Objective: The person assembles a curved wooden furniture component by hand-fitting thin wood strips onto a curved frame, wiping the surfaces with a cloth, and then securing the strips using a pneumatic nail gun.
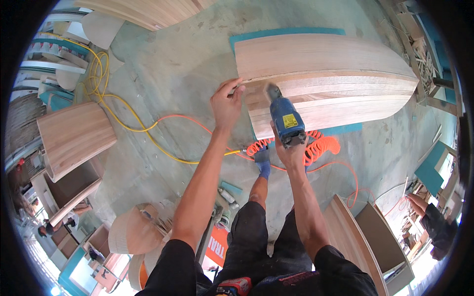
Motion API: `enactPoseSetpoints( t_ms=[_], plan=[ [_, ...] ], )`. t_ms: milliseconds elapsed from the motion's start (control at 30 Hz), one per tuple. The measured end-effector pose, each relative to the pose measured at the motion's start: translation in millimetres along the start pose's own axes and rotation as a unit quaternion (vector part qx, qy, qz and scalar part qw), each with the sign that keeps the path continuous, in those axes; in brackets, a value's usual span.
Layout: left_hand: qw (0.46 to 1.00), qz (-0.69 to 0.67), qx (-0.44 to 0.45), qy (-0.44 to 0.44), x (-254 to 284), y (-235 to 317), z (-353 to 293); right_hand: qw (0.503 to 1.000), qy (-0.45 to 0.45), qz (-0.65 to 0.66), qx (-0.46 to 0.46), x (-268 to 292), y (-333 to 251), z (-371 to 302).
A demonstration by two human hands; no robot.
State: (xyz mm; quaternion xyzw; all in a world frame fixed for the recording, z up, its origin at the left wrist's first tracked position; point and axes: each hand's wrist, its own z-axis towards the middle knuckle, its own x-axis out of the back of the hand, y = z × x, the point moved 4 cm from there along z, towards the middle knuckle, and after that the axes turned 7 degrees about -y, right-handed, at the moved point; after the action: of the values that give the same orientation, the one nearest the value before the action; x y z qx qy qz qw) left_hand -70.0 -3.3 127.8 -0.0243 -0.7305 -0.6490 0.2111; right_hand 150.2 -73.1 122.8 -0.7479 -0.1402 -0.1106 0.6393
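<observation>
In front of me lies a long curved wooden panel (pixel 340 91), built of pale strips and tapering to a rounded right end. My right hand (pixel 282 145) is wrapped around a blue air nailer (pixel 286 118) with a yellow label. The tool's blurred nose is over the panel's left part, and I cannot tell whether it touches the wood. At the panel's left end, the fingers of my left hand (pixel 229 98) pinch the end of a thin wood strip (pixel 264 78) running along the ridge. My fingers partly hide that end.
An orange coiled hose (pixel 323 147) lies by my right hand, joined to a yellow hose (pixel 140 129) across the floor. Teal sheeting (pixel 286 32) shows under the panel. Curved wooden pieces (pixel 76 135) stand left, and a wooden box (pixel 368 241) lower right. Another person's arm (pixel 419 203) appears far right.
</observation>
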Motion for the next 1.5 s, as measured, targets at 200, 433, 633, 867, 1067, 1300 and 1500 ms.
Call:
enactPoseSetpoints(
  t_ms=[200,433,633,867,1067,1300,1500],
  plan=[
    [0.974,-0.201,0.081,0.07,-45.9,-16.5,-43.7,0.997,-0.042,0.038,-0.051,38.1,-0.9,-56.2],
    [0.971,0.073,0.227,-0.027,-45.9,10.7,14.5,0.979,0.014,-0.033,-0.2,154.8,14.0,-126.0],
    [0.912,0.267,0.301,0.075,-37.8,28.1,32.2,0.937,0.089,0.071,-0.329,213.5,16.2,-137.7],
    [0.886,0.322,0.333,0.029,-57.8,-18.6,36.4,0.905,0.174,0.169,-0.351,237.9,29.3,-163.0],
    [0.933,0.224,0.278,0.052,78.8,-136.1,95.8,0.9,0.141,0.249,-0.329,258.1,8.0,-142.8],
    [0.895,-0.079,0.437,-0.045,-40.7,-31.1,0.8,0.754,0.359,0.436,-0.336,390.4,15.8,-200.9],
    [0.86,-0.065,0.5,-0.079,-47.7,-15.7,-14.7,0.594,0.448,0.623,-0.243,417.8,27.0,-239.3]
  ],
)
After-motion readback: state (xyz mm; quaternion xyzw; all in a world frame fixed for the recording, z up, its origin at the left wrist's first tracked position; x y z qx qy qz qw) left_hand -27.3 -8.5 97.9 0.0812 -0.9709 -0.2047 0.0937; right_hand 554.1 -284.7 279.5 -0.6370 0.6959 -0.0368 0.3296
